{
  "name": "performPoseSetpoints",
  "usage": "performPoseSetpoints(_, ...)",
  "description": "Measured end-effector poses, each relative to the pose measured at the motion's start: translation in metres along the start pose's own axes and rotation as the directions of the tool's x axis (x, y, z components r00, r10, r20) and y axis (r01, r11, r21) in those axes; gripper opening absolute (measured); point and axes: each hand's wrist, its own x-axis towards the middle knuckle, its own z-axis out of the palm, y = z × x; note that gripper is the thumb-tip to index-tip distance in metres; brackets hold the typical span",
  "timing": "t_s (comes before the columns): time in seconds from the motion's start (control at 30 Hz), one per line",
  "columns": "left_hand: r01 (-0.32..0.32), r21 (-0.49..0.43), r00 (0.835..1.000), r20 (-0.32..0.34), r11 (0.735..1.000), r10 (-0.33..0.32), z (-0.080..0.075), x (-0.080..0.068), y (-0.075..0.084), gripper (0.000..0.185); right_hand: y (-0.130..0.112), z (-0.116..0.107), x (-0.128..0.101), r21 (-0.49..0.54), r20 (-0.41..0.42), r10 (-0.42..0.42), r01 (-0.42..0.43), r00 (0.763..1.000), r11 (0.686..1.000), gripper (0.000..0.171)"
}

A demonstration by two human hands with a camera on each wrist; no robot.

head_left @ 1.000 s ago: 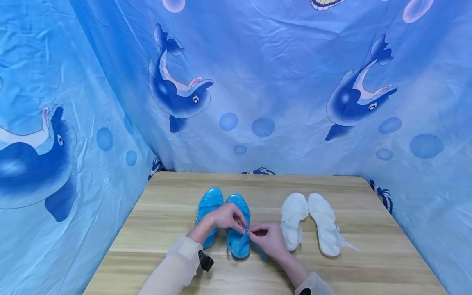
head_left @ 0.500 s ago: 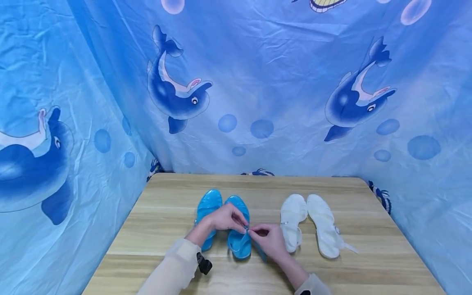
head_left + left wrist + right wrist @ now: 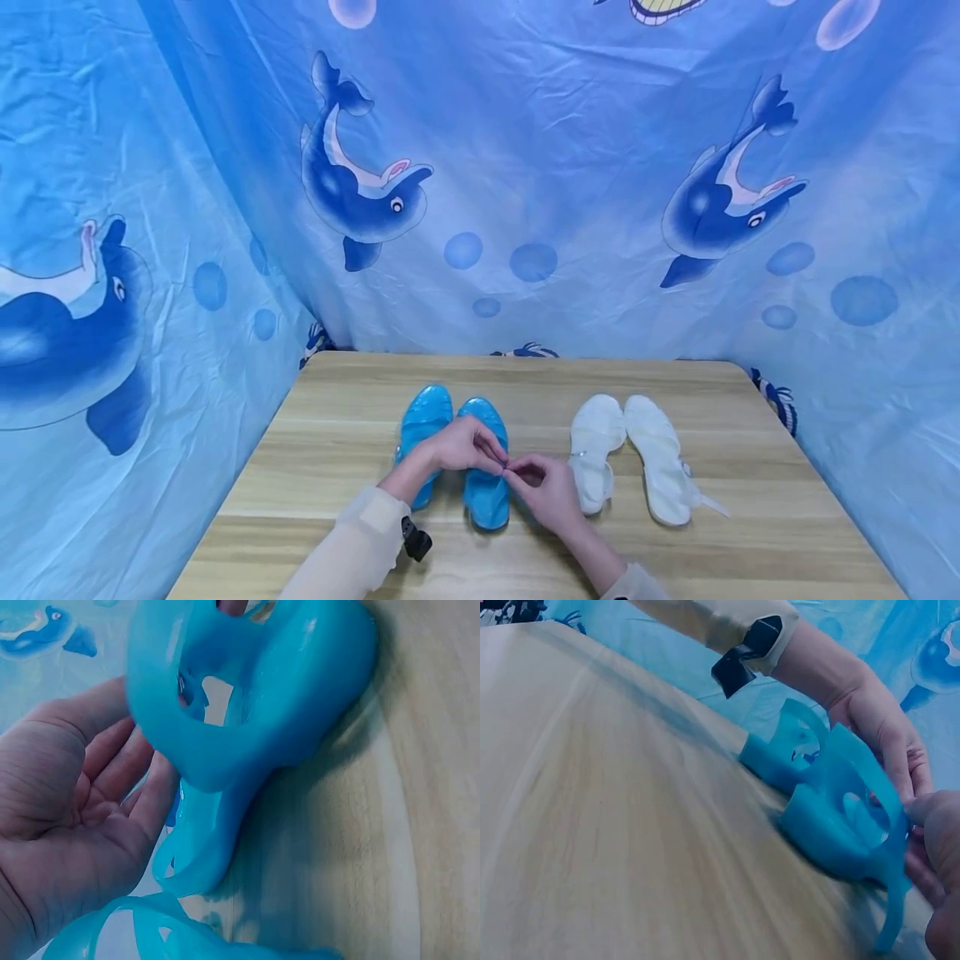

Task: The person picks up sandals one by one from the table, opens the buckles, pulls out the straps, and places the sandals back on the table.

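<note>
Blue sandal (image 3: 484, 467), toe away lengthwise, strap pinched by left hand (image 3: 461, 444) and right hand (image 3: 547, 490).

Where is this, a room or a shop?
Probably a makeshift indoor corner: a dolphin-print curtain hangs behind a bare wooden table, with just blue sandals and white sandals on it.

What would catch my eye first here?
Probably the two hands meeting over the blue sandals at the middle of the wooden table, fingers pinching a strap. To their right lie white sandals, and dolphin-print blue cloth hangs behind.
</note>
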Motion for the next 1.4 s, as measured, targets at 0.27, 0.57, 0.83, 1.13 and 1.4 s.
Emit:
performPoseSetpoints(0.27, -0.049, 0.096, 0.996, -0.067, 0.994, 0.055, 0.002, -0.004, 0.005, 0.004, -0.001, -0.002, 0.006, 0.005, 0.054, 0.128, -0.129, 0.99, 0.992, 0.014)
performPoseSetpoints(0.57, -0.049, 0.126, 0.992, -0.109, 0.991, 0.063, 0.004, -0.006, 0.003, 0.005, -0.001, 0.0, 0.01, 0.105, 0.119, 0.179, -0.192, 0.977, 0.976, 0.02)
performPoseSetpoints(0.83, -0.02, 0.103, 0.994, -0.109, 0.994, 0.032, 0.0, -0.011, -0.002, 0.005, -0.009, 0.009, 0.009, 0.096, 0.112, 0.171, -0.182, 0.979, 0.979, 0.018)
performPoseSetpoints(1.13, -0.019, 0.107, 0.993, -0.111, 0.994, 0.031, -0.003, -0.016, -0.005, 0.007, -0.012, 0.01, 0.008, 0.108, 0.108, 0.206, -0.217, 0.973, 0.97, 0.017)
performPoseSetpoints(1.4, -0.061, 0.27, 0.997, -0.027, 0.961, 0.071, -0.004, -0.009, 0.007, 0.011, -0.015, 0.0, 0.012, 0.08, 0.154, 0.216, -0.23, 0.964, 0.97, 0.019)
